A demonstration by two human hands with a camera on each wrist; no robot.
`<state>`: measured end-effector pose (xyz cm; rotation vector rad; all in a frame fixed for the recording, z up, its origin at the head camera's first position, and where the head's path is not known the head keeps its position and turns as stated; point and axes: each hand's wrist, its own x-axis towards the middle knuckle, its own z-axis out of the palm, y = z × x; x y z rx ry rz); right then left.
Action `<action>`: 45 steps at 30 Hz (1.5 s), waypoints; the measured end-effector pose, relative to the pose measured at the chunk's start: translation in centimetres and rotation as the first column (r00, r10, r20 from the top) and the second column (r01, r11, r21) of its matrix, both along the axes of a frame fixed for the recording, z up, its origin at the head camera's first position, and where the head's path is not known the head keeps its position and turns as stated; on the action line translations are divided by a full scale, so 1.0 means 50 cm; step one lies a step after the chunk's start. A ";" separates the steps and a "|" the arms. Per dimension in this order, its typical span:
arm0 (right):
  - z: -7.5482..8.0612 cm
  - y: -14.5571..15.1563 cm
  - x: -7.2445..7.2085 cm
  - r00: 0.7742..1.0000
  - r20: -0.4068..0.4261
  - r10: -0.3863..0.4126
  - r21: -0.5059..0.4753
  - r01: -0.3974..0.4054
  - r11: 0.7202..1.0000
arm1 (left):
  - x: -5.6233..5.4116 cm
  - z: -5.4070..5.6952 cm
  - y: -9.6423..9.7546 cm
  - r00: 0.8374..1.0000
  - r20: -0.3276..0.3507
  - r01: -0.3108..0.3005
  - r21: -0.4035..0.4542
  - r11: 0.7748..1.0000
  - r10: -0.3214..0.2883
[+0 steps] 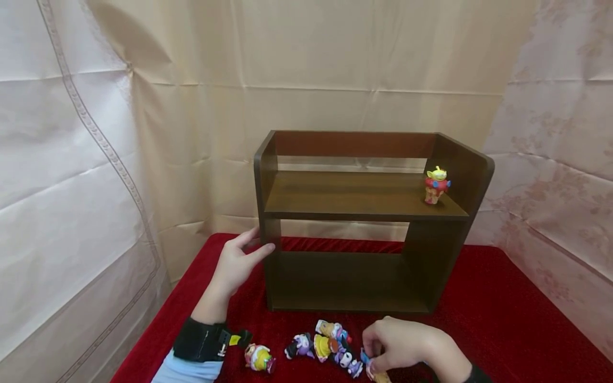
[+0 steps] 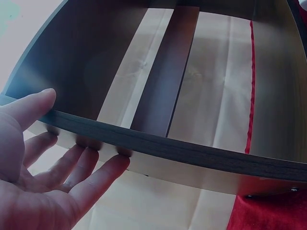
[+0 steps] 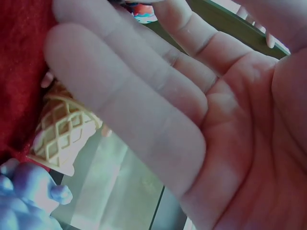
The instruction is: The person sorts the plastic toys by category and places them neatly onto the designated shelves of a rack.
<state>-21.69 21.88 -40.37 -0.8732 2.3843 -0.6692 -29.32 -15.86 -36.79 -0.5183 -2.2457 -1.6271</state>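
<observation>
My left hand [image 1: 241, 260] grips the left side panel of a dark brown wooden shelf [image 1: 356, 194], thumb on the panel's front edge. In the left wrist view its fingers [image 2: 103, 179] lie along the panel's outer face. Down on the red cloth, my right hand [image 1: 399, 343] pinches a small figurine [image 1: 380, 376] with a blue and a tan part, mostly hidden by the fingers. Beside this hand in the right wrist view are a waffle-cone figurine [image 3: 62, 132] and a purple-blue figurine [image 3: 29, 196]. A green-headed alien figurine [image 1: 436, 186] stands at the right of the upper shelf.
Several figurines lie in front of the shelf, among them a purple-and-black one [image 1: 301, 344], a yellow-skirted one [image 1: 322, 347] and a purple-and-white one [image 1: 348, 361]. Another, in yellow [image 1: 260, 357], lies near my left wrist. A red cloth [image 1: 483, 298] covers the table; curtains [image 1: 335, 53] hang behind.
</observation>
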 end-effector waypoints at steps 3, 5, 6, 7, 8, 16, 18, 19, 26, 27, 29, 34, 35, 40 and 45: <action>-0.002 -0.003 -0.001 1.000 0.002 0.001 0.004 -0.001 1.000 | -0.001 0.000 0.001 1.000 -0.005 0.011 0.002 1.000 -0.010; -0.003 -0.004 -0.002 1.000 0.021 -0.006 0.001 0.006 1.000 | 0.000 0.002 0.002 1.000 0.001 0.012 0.007 1.000 -0.012; -0.004 -0.004 -0.002 0.999 0.038 -0.012 -0.003 0.012 1.000 | 0.000 0.002 0.002 1.000 0.003 0.014 0.010 1.000 -0.014; -0.005 -0.005 -0.003 0.998 0.056 -0.015 -0.009 0.016 1.000 | 0.001 0.002 0.002 1.000 0.006 0.016 0.013 1.000 -0.016; -0.006 -0.006 -0.003 0.997 0.075 -0.018 -0.015 0.019 1.000 | 0.001 0.003 0.002 1.000 0.007 0.016 0.015 1.000 -0.016; -0.012 -0.014 -0.009 0.986 0.164 -0.023 -0.040 0.030 0.999 | 0.002 0.002 0.000 1.000 0.016 0.013 0.012 1.000 -0.013; -0.012 -0.015 -0.009 0.986 0.164 -0.023 -0.037 0.029 0.999 | 0.002 0.002 0.000 1.000 0.018 0.012 0.010 1.000 -0.012; -0.012 -0.016 -0.009 0.986 0.163 -0.022 -0.035 0.028 0.999 | 0.002 0.002 0.000 1.000 0.018 0.014 0.011 1.000 -0.014; -0.008 -0.017 -0.004 0.995 0.104 -0.007 -0.013 0.008 1.000 | 0.000 -0.001 0.000 1.000 0.003 0.021 0.013 1.000 -0.021; -0.007 -0.017 -0.004 0.996 0.092 -0.003 -0.010 0.004 1.000 | 0.000 -0.001 0.000 1.000 0.002 0.022 0.014 1.000 -0.022; -0.006 -0.017 -0.003 0.997 0.072 0.002 -0.003 -0.002 1.000 | 0.000 -0.002 0.001 1.000 0.002 0.025 0.017 1.000 -0.025; -0.005 -0.012 -0.007 0.999 0.049 0.016 -0.002 -0.016 1.000 | 0.002 0.000 0.003 1.000 0.008 0.030 0.023 0.999 -0.031; -0.004 -0.011 -0.006 0.999 0.048 0.015 -0.005 -0.014 1.000 | 0.003 0.001 0.003 1.000 0.010 0.028 0.024 0.999 -0.028; 0.005 -0.006 -0.006 1.000 0.029 -0.006 -0.036 0.007 0.999 | 0.005 0.002 0.003 1.000 0.010 0.017 0.016 1.000 -0.017; 0.013 0.001 -0.012 0.994 -0.108 0.016 -0.072 -0.024 0.997 | 0.007 0.004 0.003 1.000 0.004 0.014 0.014 1.000 -0.014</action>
